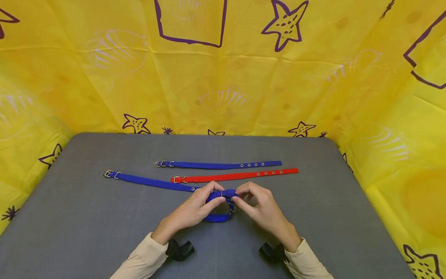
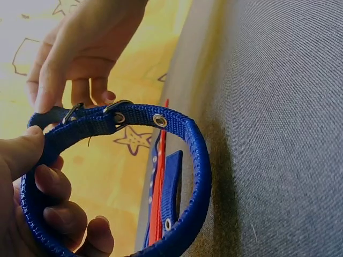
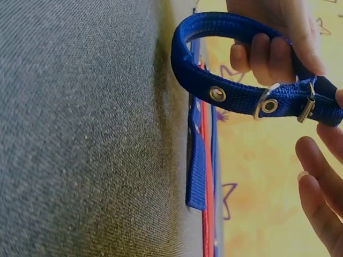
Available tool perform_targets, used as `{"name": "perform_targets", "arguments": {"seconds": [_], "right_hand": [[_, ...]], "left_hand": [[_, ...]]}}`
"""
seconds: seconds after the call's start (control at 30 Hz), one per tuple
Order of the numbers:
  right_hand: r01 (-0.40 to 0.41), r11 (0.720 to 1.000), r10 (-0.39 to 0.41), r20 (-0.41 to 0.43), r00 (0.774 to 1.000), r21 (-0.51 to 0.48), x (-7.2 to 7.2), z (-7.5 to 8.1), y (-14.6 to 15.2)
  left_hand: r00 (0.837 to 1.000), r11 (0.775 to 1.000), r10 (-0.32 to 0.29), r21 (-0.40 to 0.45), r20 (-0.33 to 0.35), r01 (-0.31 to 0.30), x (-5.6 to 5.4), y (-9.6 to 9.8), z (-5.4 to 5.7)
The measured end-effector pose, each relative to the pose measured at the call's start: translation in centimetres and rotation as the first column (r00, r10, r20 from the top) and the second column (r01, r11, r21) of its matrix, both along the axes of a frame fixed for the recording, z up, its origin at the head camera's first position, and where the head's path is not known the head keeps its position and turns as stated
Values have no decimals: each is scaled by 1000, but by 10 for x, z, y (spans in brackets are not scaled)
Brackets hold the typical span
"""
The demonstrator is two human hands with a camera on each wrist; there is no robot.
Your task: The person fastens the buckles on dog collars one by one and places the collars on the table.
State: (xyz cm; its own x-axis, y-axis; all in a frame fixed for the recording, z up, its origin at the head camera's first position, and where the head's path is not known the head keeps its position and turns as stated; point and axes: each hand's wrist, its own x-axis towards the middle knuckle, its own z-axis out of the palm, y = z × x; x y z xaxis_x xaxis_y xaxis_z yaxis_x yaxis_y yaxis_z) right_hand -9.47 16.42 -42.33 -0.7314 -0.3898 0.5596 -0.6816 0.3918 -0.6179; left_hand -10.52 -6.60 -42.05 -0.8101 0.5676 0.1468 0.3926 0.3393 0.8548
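Note:
A blue webbing collar [image 1: 217, 218] is looped round into a ring and held up above the table's near half. My left hand [image 1: 195, 207] grips the loop's left side, thumb outside and fingers curled inside it in the left wrist view. With thumb and forefinger, my right hand [image 1: 261, 203] pinches the strap at the buckle end. In the right wrist view the metal buckle [image 3: 306, 110] sits near those fingertips, the strap threaded through it. A D-ring [image 3: 263, 101] and brass eyelets [image 3: 217, 93] show along the band.
Behind the hands lie a flat blue collar [image 1: 205, 166], a red collar [image 1: 216, 178] and another blue collar [image 1: 150, 181] whose right end is hidden by the left hand. The grey table [image 1: 87, 232] meets yellow printed cloth [image 1: 223, 73] at the back and sides.

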Motion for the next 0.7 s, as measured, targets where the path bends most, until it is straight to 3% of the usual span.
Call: {"name": "perform_targets", "arguments": {"seconds": [0.4,0.7], "right_hand": [[-102,995,102,3,995,-24,-3,-6,-2],[-115,993,115,-7,993,5,-2,-7,-3]], "left_hand": [[1000,999,11,43,-20,-10,-1,-1,-1],[998,994,59,92,1,-59,-2,-2,0]]}}
